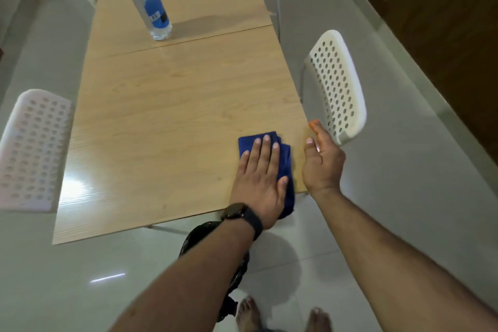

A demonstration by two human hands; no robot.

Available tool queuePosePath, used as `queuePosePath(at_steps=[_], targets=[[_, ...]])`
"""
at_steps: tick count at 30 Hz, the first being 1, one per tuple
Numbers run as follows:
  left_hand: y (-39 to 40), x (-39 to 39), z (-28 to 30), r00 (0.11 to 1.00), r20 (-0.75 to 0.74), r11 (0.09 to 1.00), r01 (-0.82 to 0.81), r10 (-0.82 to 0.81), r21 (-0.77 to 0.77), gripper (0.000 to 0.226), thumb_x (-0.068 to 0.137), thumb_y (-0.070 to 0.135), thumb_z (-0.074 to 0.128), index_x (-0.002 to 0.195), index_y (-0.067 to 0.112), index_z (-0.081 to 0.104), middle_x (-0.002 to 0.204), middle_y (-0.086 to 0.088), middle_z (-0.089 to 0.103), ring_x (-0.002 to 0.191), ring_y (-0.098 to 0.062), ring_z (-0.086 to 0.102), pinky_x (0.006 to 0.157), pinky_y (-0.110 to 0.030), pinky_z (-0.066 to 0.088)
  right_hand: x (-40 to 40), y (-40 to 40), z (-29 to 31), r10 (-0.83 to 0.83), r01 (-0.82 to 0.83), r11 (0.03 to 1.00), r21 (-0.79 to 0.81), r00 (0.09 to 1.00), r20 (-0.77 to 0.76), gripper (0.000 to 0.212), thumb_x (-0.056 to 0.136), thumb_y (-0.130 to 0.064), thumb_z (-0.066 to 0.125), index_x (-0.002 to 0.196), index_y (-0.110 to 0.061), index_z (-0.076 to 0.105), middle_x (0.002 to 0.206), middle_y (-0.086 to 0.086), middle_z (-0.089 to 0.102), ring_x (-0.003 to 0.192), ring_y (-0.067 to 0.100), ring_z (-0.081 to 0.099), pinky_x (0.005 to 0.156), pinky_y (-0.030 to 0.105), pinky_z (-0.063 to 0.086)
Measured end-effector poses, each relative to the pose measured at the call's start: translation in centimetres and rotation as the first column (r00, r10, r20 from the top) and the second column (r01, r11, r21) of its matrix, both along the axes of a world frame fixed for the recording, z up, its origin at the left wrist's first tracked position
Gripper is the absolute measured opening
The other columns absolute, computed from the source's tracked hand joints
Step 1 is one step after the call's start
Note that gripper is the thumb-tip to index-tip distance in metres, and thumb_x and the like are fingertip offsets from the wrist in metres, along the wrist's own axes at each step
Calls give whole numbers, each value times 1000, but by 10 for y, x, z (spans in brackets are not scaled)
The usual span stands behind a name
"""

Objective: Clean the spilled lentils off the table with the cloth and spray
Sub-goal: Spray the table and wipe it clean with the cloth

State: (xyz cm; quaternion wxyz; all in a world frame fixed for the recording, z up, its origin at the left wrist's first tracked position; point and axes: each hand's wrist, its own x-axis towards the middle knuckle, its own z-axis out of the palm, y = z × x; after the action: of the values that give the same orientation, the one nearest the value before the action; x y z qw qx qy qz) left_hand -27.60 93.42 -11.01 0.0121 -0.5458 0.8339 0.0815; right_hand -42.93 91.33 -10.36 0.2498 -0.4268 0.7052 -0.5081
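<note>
Now sweeping lentils [314, 124] off the worktop [172, 116] corner: left hand [261, 175] flat on blue cloth [287, 167], right hand [322, 162] cupped open at the edge; next, likely tipping into the black bag [199, 234] below.

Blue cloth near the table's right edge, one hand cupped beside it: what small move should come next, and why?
Probably a short sweep of the cloth rightward to the table edge. The left hand presses flat on it, and the right hand waits cupped at the edge, a few orange lentils at its fingertips. That should push any remaining lentils into the palm.
</note>
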Motion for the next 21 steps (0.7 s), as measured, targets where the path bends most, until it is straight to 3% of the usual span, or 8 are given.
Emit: queuePosePath(at_steps=[3,5,7,9,12,17,19,21], targets=[[3,2,0,1000,14,1000,-13,13,2,73,104,50,6,165,14,-13,171,-6,-23,158,-21,-23,130,-46,-3,-14,-6,4,-100,71,993,91,918,384,35,103,-19,58,137,-18,67,134,-5,68,125,8,63,109,27,49],[-13,-6,-2,998,24,999,-53,54,-7,74,103,53,4,165,15,-11,172,-6,-21,158,-21,-21,129,-46,-1,-28,-9,3,-162,100,986,132,745,647,25,101,-22,59,123,-19,71,118,-3,73,113,13,69,101,34,54],[-37,-27,0,994,15,994,-106,106,8,79,101,59,2,165,15,-9,172,-7,-20,159,-22,-20,129,-48,0,-40,-9,2,-182,95,983,155,580,794,24,101,-26,60,121,-14,68,110,0,74,108,16,71,94,35,57],[-52,-56,2,990,30,990,-137,136,26,86,99,69,1,165,15,-10,172,-7,-19,159,-23,-20,129,-48,-2,-53,3,0,-178,40,982,184,522,834,32,106,-33,54,128,-12,65,117,3,75,110,15,73,89,30,57],[-44,-84,5,993,21,993,-119,118,24,103,92,85,4,165,13,-9,173,-8,-16,159,-24,-18,129,-49,-3,-67,30,-6,-192,5,973,230,567,801,30,110,-32,47,125,-13,67,121,6,73,111,17,73,88,30,58],[7,-103,10,997,76,999,-36,34,26,128,76,100,16,163,12,-18,170,-9,-27,156,-25,-27,128,-48,-10,-95,77,-15,-259,-6,948,318,568,781,37,110,-29,48,140,-9,59,128,10,70,116,23,70,90,39,61],[17,-109,8,995,102,999,-28,24,39,120,86,82,41,162,13,-23,169,-8,-30,156,-26,-28,128,-48,-10,-100,87,-12,-268,-24,938,345,580,769,35,110,-26,51,140,-10,58,128,10,69,115,23,70,91,45,62],[24,-111,8,995,93,997,-43,38,59,112,91,44,61,163,16,-19,170,-6,-26,157,-25,-24,129,-46,-8,-100,95,-6,-263,-48,932,360,593,761,29,109,-22,53,135,-14,59,127,10,68,114,24,71,94,51,61]])
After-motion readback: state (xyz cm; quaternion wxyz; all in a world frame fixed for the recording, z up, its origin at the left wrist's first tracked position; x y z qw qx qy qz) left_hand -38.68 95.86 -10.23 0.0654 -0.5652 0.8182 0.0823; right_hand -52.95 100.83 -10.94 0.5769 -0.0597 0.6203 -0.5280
